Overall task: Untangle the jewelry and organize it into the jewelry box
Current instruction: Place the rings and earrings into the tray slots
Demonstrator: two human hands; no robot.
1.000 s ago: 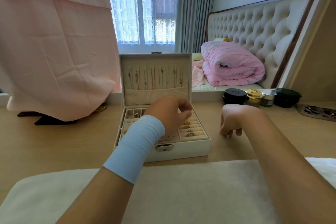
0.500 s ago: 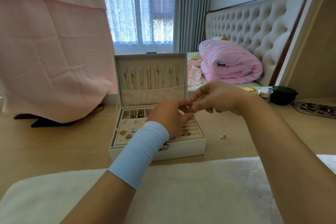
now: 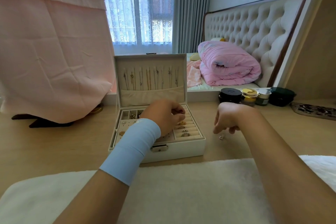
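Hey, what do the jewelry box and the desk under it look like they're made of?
Jewelry box: likely white faux leather outside, smooth with slight sheen; beige velvety lining. Desk: light wood or laminate, matte, faint grain.

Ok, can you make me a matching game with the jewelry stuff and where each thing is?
Things:
1. necklaces
2. rings
3. small silver piece
4. pink quilt

Places:
A. on the bed
B. on the table, to the right of the jewelry box
C. hanging in the lid
D. in the padded rolls

Pairs: 1-C, 2-D, 3-B, 4-A
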